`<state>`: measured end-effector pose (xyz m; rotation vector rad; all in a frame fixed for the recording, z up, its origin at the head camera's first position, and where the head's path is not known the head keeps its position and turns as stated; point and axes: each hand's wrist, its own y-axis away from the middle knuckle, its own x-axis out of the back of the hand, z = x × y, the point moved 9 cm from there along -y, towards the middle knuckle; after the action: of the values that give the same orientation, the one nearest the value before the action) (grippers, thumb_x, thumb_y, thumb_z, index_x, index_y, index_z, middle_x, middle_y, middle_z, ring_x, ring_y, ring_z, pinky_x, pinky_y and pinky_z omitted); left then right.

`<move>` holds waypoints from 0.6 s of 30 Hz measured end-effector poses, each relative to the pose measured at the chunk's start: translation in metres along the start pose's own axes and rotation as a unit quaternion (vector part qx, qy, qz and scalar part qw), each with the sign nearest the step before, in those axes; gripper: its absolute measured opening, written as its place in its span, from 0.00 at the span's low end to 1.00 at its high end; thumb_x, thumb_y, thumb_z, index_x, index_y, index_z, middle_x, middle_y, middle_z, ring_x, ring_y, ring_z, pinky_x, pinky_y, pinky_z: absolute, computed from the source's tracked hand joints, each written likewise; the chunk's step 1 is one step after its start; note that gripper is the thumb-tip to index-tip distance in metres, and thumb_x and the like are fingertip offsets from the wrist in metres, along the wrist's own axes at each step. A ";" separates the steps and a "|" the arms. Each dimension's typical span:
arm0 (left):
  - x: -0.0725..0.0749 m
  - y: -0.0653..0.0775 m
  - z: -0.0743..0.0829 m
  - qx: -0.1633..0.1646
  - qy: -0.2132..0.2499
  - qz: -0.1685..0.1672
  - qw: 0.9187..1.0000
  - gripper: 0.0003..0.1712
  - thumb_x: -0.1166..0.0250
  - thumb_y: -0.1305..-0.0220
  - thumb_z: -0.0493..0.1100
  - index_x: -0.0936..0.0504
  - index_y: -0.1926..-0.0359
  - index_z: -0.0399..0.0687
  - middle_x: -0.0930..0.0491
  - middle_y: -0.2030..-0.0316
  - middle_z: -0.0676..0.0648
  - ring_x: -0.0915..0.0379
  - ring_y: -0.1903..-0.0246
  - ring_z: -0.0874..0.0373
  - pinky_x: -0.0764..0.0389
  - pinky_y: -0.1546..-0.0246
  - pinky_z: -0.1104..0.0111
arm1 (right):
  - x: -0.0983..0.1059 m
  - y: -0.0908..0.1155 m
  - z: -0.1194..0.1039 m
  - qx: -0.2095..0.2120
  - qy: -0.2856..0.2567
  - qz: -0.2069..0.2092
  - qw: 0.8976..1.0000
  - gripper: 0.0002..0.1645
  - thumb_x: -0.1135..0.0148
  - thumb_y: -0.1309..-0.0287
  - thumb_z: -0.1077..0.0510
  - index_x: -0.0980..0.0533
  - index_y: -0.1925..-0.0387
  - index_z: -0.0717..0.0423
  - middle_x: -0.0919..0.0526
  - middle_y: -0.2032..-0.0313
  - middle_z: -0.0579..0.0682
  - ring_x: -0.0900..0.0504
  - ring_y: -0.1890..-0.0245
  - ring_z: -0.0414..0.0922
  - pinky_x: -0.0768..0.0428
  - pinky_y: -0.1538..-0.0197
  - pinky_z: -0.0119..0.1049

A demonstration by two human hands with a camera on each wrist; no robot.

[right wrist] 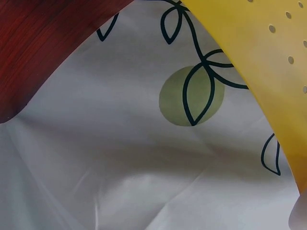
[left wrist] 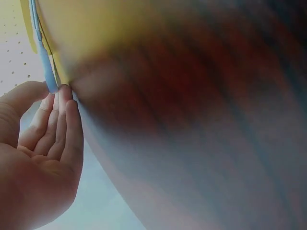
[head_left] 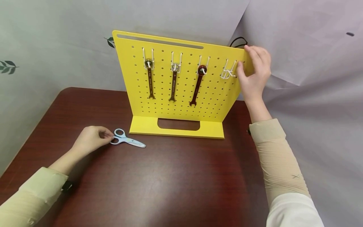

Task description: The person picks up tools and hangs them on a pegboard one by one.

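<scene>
My left hand [head_left: 95, 137] pinches one finger loop of the light blue scissors [head_left: 131, 141] between thumb and fingertips. The closed blades point right, low over the table, beside the pegboard's front left corner. In the left wrist view, the scissors [left wrist: 48, 72] appear edge-on at the fingertips. With its thumb on the front face, my right hand [head_left: 256, 71] grips the upper right edge of the yellow pegboard [head_left: 184, 86]. Just left of that thumb is a white wire hook [head_left: 227, 73]. Only a bit of the right hand [right wrist: 298, 215] shows in the right wrist view.
Three wrenches hang ring end up from white hooks: a left wrench [head_left: 150, 80], a middle wrench [head_left: 174, 83] and a right wrench [head_left: 196, 88]. The pegboard stands at the back of the dark red-brown table [head_left: 170, 176]. Pale sheeting [head_left: 312, 94] rises behind.
</scene>
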<state>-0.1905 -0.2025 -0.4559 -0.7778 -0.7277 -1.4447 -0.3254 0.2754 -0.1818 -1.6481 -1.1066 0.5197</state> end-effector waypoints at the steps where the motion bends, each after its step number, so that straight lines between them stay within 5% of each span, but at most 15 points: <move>1: 0.000 0.000 0.000 0.001 0.003 -0.001 1.000 0.03 0.23 0.41 0.36 0.08 0.66 0.40 0.11 0.72 0.48 0.19 0.71 0.61 0.23 0.70 0.75 | 0.000 0.000 0.000 0.000 0.000 0.000 1.000 0.20 0.36 0.42 0.71 0.15 0.47 0.69 0.14 0.50 0.70 0.22 0.42 0.62 0.30 0.28 0.41; 6: 0.001 0.000 0.001 0.001 0.016 -0.010 1.000 0.05 0.23 0.40 0.37 0.08 0.65 0.39 0.10 0.71 0.47 0.18 0.71 0.59 0.23 0.70 0.75 | 0.000 0.000 0.000 0.001 0.000 0.000 1.000 0.20 0.36 0.42 0.71 0.15 0.47 0.69 0.14 0.51 0.70 0.22 0.42 0.63 0.30 0.28 0.41; 11: 0.006 0.000 0.002 0.000 0.033 -0.001 0.999 0.06 0.22 0.40 0.37 0.07 0.63 0.39 0.09 0.71 0.46 0.20 0.73 0.70 0.24 0.70 0.78 | 0.000 0.000 0.000 0.001 0.000 0.001 1.000 0.20 0.36 0.42 0.72 0.15 0.47 0.69 0.14 0.51 0.70 0.22 0.42 0.63 0.30 0.28 0.41; 18: 0.010 -0.001 -0.007 0.041 0.113 0.004 0.993 0.14 0.22 0.37 0.39 0.09 0.56 0.31 0.08 0.66 0.37 0.21 0.74 0.81 0.21 0.72 0.82 | 0.000 0.000 0.000 0.000 0.000 0.000 1.000 0.20 0.36 0.42 0.72 0.15 0.47 0.69 0.14 0.50 0.69 0.22 0.42 0.62 0.30 0.29 0.41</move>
<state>-0.1912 -0.2137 -0.4520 -0.5419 -0.6051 -1.4591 -0.3256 0.2750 -0.1820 -1.6478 -1.1073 0.5195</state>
